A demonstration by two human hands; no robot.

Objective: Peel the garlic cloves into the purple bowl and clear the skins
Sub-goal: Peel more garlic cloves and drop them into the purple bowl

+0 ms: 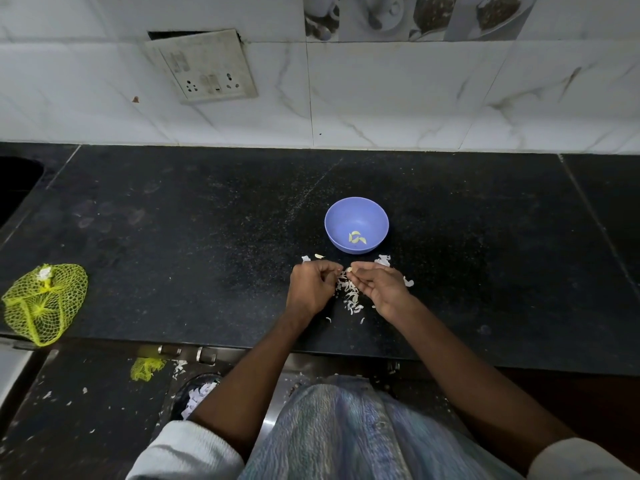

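The purple bowl (pixel 356 216) stands on the black counter with a few peeled cloves (pixel 356 238) inside. Just in front of it, my right hand (pixel 381 289) pinches a pale garlic clove (pixel 349 270) at its fingertips. My left hand (pixel 310 289) is beside it with curled fingers, pinching at a bit of skin near the clove. A heap of white garlic skins (pixel 350 296) lies on the counter between and under both hands. One loose clove (pixel 319 256) lies left of the bowl.
A yellow mesh bag (pixel 43 303) lies at the counter's front left edge. More skins (pixel 382 260) sit right of the hands. A socket plate (pixel 202 65) hangs on the tiled wall. Skins and a mesh scrap (pixel 147 368) litter the floor below.
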